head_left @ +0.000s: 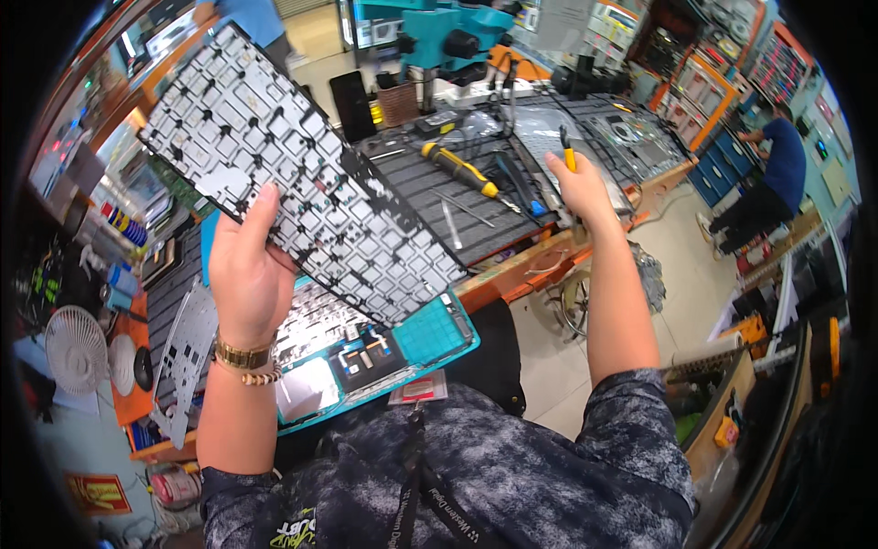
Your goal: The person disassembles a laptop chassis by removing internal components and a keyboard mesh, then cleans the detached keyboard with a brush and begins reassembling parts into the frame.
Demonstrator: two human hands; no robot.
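Note:
My left hand [251, 265] is closed on the edge of a laptop keyboard [302, 183], thumb on its face. The keyboard is tilted up, its side of pale key-shaped patches and black frame turned toward me. Beneath it lies a teal laptop case [430, 334] at the bench edge, its inner side up, with a dark part and small cables in its middle. The keyboard hides part of that case. Out to the right, my right hand [583, 189] is closed round a yellow-handled tool with a dark tip [565, 139], apart from the keyboard; its exact kind is unclear.
A yellow and black screwdriver [457, 169], tweezers [451, 225] and a teal microscope stand [448, 37] are on the ribbed dark bench mat. A thin perforated metal sheet [186, 361] leans at left near a white fan [75, 348]. Another person [777, 165] is at the far right.

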